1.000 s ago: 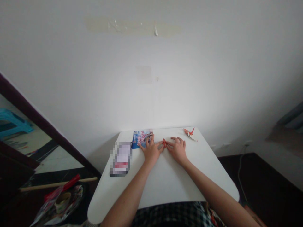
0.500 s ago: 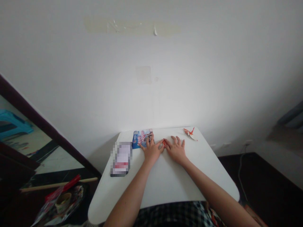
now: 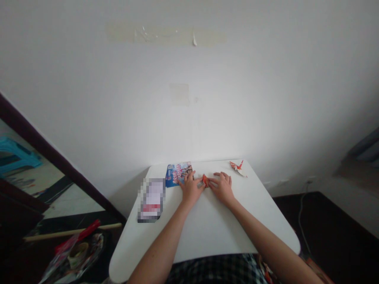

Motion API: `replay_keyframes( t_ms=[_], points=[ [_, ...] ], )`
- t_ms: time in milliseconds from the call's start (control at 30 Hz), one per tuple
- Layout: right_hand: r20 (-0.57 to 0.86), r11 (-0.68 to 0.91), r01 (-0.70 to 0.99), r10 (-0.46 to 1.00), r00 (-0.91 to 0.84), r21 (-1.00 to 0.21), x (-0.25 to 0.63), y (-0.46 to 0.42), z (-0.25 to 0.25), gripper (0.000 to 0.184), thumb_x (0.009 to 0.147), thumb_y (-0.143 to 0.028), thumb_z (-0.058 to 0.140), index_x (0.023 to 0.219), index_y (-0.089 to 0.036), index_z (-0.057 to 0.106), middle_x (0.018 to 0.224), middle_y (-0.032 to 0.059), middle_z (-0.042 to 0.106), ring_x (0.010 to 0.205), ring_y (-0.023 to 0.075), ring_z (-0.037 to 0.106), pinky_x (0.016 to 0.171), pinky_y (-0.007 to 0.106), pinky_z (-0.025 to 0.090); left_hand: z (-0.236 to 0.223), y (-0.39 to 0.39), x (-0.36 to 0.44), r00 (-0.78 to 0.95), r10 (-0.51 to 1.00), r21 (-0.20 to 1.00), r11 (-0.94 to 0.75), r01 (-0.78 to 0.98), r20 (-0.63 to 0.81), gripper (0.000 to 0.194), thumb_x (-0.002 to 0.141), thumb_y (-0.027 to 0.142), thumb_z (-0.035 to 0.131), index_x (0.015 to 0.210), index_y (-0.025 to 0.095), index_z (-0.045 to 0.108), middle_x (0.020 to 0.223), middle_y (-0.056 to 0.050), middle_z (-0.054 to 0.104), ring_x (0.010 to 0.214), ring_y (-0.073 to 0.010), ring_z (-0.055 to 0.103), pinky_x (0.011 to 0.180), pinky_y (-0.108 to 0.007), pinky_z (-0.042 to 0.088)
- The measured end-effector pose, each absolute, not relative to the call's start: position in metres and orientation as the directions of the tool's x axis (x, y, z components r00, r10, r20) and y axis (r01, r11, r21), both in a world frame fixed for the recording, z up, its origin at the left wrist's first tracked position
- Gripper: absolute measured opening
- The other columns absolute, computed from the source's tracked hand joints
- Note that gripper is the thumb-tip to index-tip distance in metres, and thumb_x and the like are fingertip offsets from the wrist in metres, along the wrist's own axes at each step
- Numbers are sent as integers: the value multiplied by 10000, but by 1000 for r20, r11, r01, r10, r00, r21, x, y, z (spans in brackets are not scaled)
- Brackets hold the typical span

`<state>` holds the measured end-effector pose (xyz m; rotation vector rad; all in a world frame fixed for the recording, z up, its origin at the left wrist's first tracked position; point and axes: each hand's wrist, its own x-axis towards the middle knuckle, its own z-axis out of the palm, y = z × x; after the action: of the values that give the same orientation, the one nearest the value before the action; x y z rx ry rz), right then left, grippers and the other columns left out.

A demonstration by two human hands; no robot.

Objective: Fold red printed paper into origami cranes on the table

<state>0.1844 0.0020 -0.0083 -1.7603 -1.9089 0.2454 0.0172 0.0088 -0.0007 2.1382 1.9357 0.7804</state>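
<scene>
1. A white table (image 3: 219,232) with rounded near corners stands against a plain pale wall (image 3: 251,98). The person's checked clothing (image 3: 219,270) shows at its near edge.
2. High on the wall runs a yellowish strip of tape (image 3: 166,33), with a faint square patch (image 3: 179,94) lower down.
3. At far left, past a slanting dark frame (image 3: 59,152), is a blue plastic object (image 3: 17,154). Below lie a pale wooden stick (image 3: 74,232) and a jumble of bagged items (image 3: 78,254). On the right, a thin cable (image 3: 300,213) hangs to the dark floor.
4. On the table's left are a blue printed sheet (image 3: 174,173) and, nearer the person, a pixelated, phone-like rectangle (image 3: 152,199). At the far right corner rests a pointed red-and-white folded paper (image 3: 238,168).
5. The red paper piece (image 3: 205,180) is between the two hands, toward the table's far side. It is small, orange-red and folded, with a pointed top; its finer creases are too small to tell.
6. The left hand (image 3: 191,189) has its fingers fanned, some over the printed sheet, with its inner fingertips at the red paper's left side.
7. The right hand (image 3: 220,188) mirrors it at the right side. Whether either hand pinches the paper, I cannot tell.
</scene>
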Motion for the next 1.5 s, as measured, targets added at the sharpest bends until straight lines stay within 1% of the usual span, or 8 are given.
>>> replay_keyframes(
  t_ms=[333,567,667,867,1100,1233,1367,1500],
  points=[
    [307,171,779,951,28,-603,193,12,-19,151,869,-361,711,990,-313,787,1284,37,664,1335,278,444,1152,487,277,-1,6,22,30,940,569,-231,789,340,339,799,217,788,1116,334,775,1433,-68,596,1399,-313,458,1187,-695,244],
    [388,272,717,922,-3,-642,198,15,-21,110,843,-300,718,928,-244,761,1222,73,698,1266,260,524,1091,419,365,0,2,22,38,911,576,-292,763,412,261,831,246,766,1081,316,788,1349,-56,632,1332,-269,513,1199,-566,320],
    [382,283,674,924,-2,-682,200,13,-17,119,849,-302,687,922,-235,753,1091,57,740,1194,250,581,1051,393,400,0,2,22,28,906,572,-290,767,422,240,835,279,767,1071,316,791,1335,-51,634,1316,-260,521,1191,-536,337],
    [367,279,587,930,33,-760,201,11,-12,147,838,-326,637,860,-228,745,1008,49,759,1088,237,645,1009,367,443,-2,3,22,-23,930,542,-193,818,367,246,823,378,778,1058,309,800,1392,-63,609,1353,-311,471,1168,-580,342],
    [323,270,469,946,35,-841,201,13,-15,183,798,-375,652,859,-221,728,959,49,765,1001,232,673,969,372,483,-2,5,20,31,920,544,-257,799,390,136,831,328,769,954,339,825,1394,-26,623,1389,-319,424,1202,-601,296],
    [334,282,441,942,41,-852,201,14,-17,221,794,-421,666,859,-216,716,953,55,759,997,234,677,957,376,491,0,5,21,22,910,579,-282,765,413,75,832,279,765,866,306,826,1369,-35,632,1372,-290,445,1205,-575,310],
    [341,295,444,940,27,-846,201,16,-21,288,819,-418,690,1004,-199,718,959,62,753,935,216,688,937,372,505,0,6,19,-9,899,617,-294,730,439,64,837,257,759,825,275,819,1328,-50,650,1331,-269,481,1185,-541,350],
    [461,410,563,885,-57,-717,203,16,-25,204,857,-379,724,1005,-247,770,1108,76,727,1147,254,598,1048,432,447,-1,9,17,-23,897,638,-295,711,441,53,829,241,765,826,261,814,1323,-57,651,1313,-266,503,1168,-538,369]
  ],
)
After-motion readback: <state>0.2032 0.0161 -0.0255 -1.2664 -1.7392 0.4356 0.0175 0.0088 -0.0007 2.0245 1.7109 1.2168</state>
